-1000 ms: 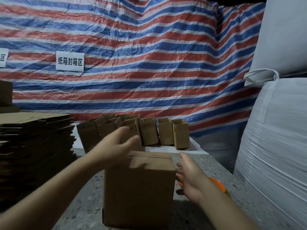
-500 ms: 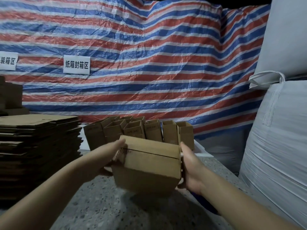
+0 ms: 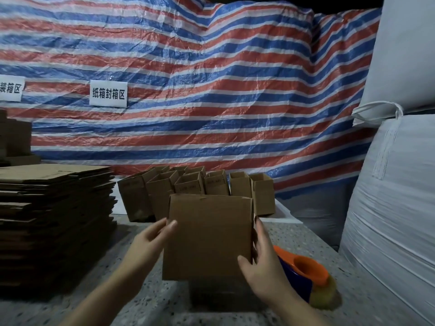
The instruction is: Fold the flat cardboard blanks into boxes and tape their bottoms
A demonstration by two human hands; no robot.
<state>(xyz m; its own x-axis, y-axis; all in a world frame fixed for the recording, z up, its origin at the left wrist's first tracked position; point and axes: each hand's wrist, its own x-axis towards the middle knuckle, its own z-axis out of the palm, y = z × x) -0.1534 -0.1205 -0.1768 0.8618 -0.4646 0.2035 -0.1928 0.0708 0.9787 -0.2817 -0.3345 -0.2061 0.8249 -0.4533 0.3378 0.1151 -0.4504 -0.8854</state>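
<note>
Both hands hold a brown folded cardboard box (image 3: 208, 236) above the speckled stone counter (image 3: 306, 234): the left hand (image 3: 150, 241) pinches its left edge, the right hand (image 3: 261, 262) curls round its right edge. A stack of flat brown cardboard blanks (image 3: 54, 222) lies at left, well apart.

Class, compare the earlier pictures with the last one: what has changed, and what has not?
The box came up off the table and was turned upright, gripped by the left hand and right hand. The tape dispenser lies uncovered again. The blank stack and finished boxes stayed.
</note>
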